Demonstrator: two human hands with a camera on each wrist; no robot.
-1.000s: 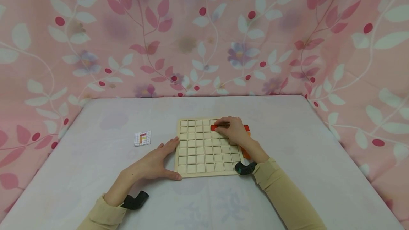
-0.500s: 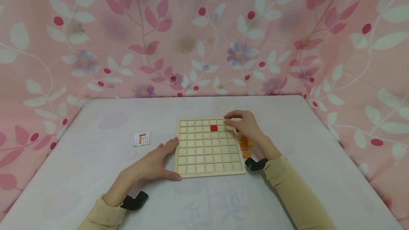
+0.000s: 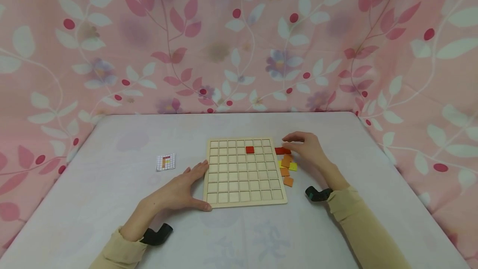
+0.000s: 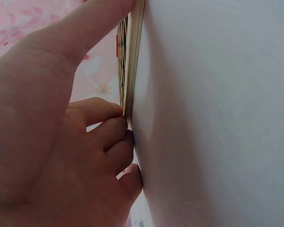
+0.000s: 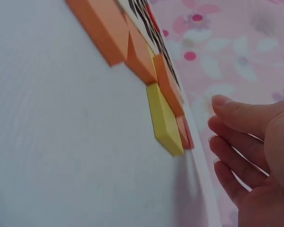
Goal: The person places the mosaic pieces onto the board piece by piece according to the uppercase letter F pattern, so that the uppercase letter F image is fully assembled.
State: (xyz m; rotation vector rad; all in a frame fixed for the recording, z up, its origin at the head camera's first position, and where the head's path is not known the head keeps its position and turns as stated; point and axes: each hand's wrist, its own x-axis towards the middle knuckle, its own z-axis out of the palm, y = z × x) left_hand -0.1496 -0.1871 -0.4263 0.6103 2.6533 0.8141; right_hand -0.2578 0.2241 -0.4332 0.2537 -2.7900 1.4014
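Observation:
A wooden grid board (image 3: 239, 174) lies on the table, with one red square tile (image 3: 249, 150) in a cell of its second row from the back. My left hand (image 3: 179, 188) rests against the board's left side, thumb at the near corner and fingertips at the edge. Just above the red tiles (image 3: 282, 151) right of the board hovers my right hand (image 3: 308, 148), fingers loosely bent and holding nothing. In the right wrist view its fingers (image 5: 236, 142) are apart from the tiles. Orange tiles (image 3: 285, 172) and yellow tiles (image 3: 293, 167) lie nearby, some overlapping.
A small card (image 3: 166, 162) printed with a coloured grid pattern lies left of the board. White cloth covers the table (image 3: 239, 235). A pink floral curtain (image 3: 209, 45) hangs behind and at the sides.
My right hand let go of the red tile, which stays in its cell, and moved right off the board to over the loose red tiles. The left hand has not moved.

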